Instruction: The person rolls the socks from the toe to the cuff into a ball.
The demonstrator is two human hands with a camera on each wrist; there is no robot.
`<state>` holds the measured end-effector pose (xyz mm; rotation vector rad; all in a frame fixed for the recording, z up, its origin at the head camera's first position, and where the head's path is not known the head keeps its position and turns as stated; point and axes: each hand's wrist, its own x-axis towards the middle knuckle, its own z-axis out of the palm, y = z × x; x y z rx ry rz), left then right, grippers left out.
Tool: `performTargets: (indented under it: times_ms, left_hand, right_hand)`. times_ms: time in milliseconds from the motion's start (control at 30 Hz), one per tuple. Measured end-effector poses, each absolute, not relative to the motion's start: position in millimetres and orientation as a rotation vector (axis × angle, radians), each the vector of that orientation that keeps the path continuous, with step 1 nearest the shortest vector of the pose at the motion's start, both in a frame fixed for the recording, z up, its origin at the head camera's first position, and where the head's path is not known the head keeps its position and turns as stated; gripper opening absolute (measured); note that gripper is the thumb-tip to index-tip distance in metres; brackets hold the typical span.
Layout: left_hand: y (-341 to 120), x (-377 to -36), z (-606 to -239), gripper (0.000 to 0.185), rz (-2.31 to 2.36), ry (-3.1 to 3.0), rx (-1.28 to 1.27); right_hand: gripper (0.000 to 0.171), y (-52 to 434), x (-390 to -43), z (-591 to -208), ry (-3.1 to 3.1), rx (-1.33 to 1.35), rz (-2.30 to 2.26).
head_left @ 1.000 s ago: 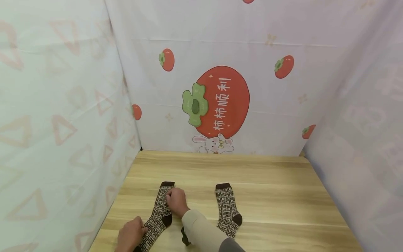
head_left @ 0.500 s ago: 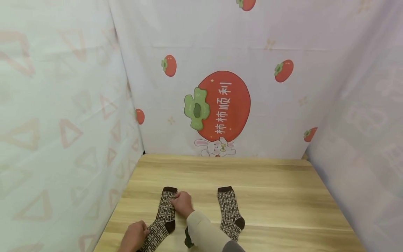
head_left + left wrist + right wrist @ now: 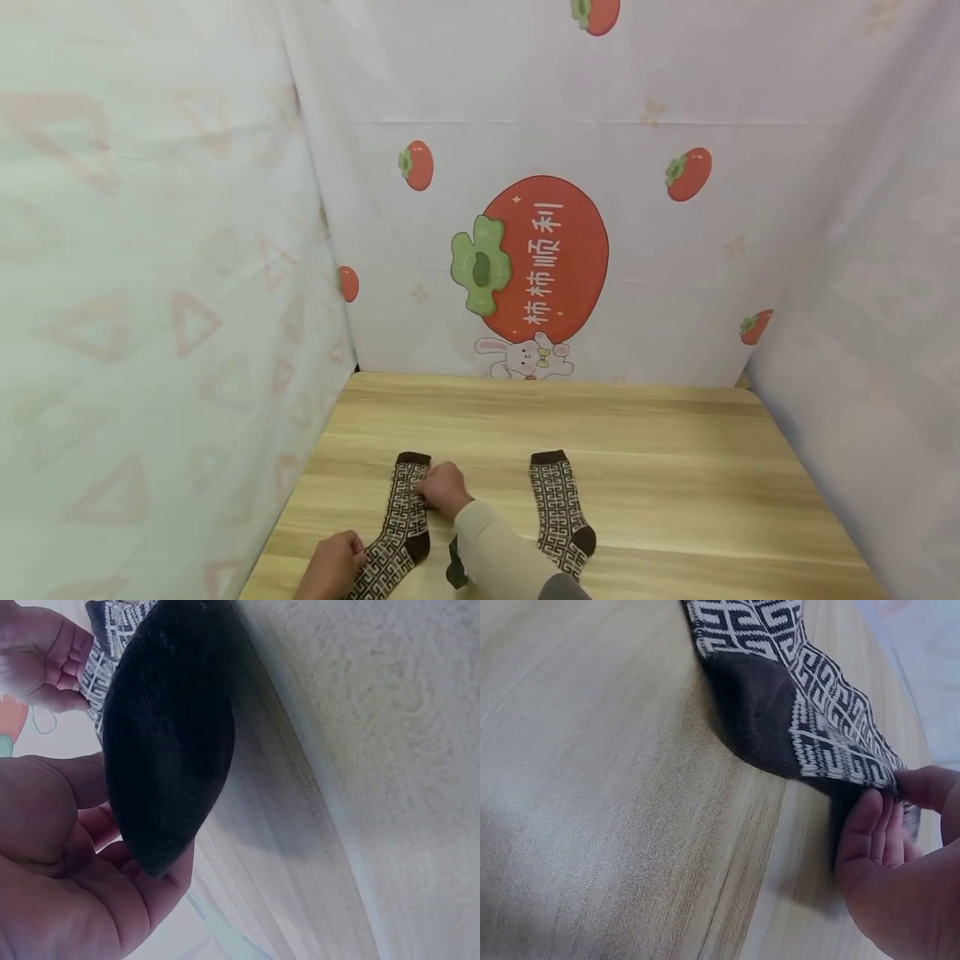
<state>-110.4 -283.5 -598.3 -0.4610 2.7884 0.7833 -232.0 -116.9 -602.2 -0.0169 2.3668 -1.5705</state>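
Two brown socks with a cream geometric pattern lie on the wooden table (image 3: 660, 467). The left sock (image 3: 406, 510) is held at both ends. My left hand (image 3: 330, 568) grips its dark toe (image 3: 169, 727) at the near edge, thumb and fingers (image 3: 90, 900) curled round it. My right hand (image 3: 442, 486) reaches across and pinches the patterned leg just below the cuff, with the fingers (image 3: 885, 825) closed on the fabric edge beside the dark heel (image 3: 757, 712). The right sock (image 3: 561, 510) lies flat and untouched to the right of my beige sleeve (image 3: 495, 558).
White printed cloth walls (image 3: 540, 250) close off the table at the back and on both sides; the left wall (image 3: 187, 333) hangs close to the left sock. Bare wood (image 3: 712, 517) stretches behind and to the right of the socks.
Both hands keep their hold on the left sock and have hardly moved. The head view has shifted, so the table and socks sit slightly lower and further right.
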Motion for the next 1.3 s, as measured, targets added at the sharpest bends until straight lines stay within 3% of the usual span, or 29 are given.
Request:
performTargets:
  times_ms: [233,567,1300]
  left_hand:
    - [-281.8,-109.6,-598.1,0.021,0.764,2.835,-0.421]
    - [-279.9,-110.5,-594.5,0.017,0.868,2.813,-0.372]
    - [-269.7,-112.5,-589.7,0.008,1.204,2.601,-0.203]
  right_hand:
    - [0.047,-118.0,-236.1,-607.9,2.392,-0.072,-1.585]
    - [0.008,-113.1,-243.6,-607.0,2.442,-0.08,-1.643]
    - [0.011,-77.5,-247.3,-590.3,2.321,-0.206,-1.757]
